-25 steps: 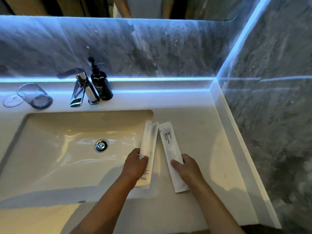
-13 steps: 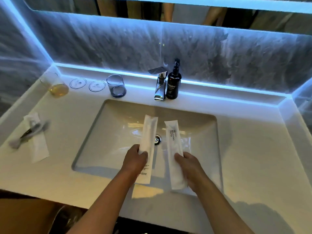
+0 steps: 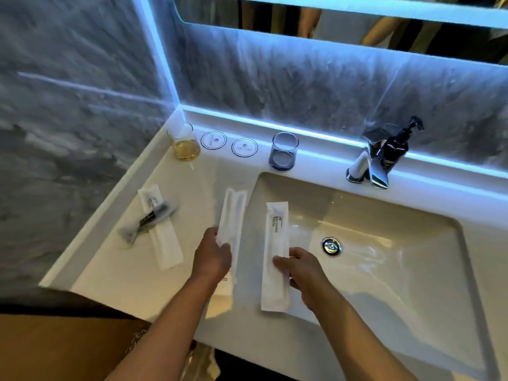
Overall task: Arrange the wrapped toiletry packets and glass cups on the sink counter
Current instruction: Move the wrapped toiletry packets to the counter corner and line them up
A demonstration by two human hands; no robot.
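My left hand (image 3: 211,259) grips a long white wrapped packet (image 3: 232,215) held over the counter left of the basin. In my right hand (image 3: 302,273) is a second white packet (image 3: 276,243) printed "BRUSHING TEETH", held over the basin's left rim. A third white packet (image 3: 162,235) lies on the left counter (image 3: 115,270) with a clear-wrapped dark item (image 3: 151,218) across it. An amber-tinted glass cup (image 3: 185,144) stands in the back left corner. A blue-grey glass cup (image 3: 284,151) stands behind the basin's left corner.
Two round coasters (image 3: 214,140) (image 3: 244,147) lie between the cups. The sink basin (image 3: 428,243) with drain (image 3: 331,246) fills the right. A chrome faucet (image 3: 371,160) and a dark pump bottle (image 3: 395,149) stand at the back. Marble walls close the left and back.
Both hands have carried their packets leftward, from the right counter across the basin to its left rim. The view has swung left, bringing the left counter, cups and coasters into sight.
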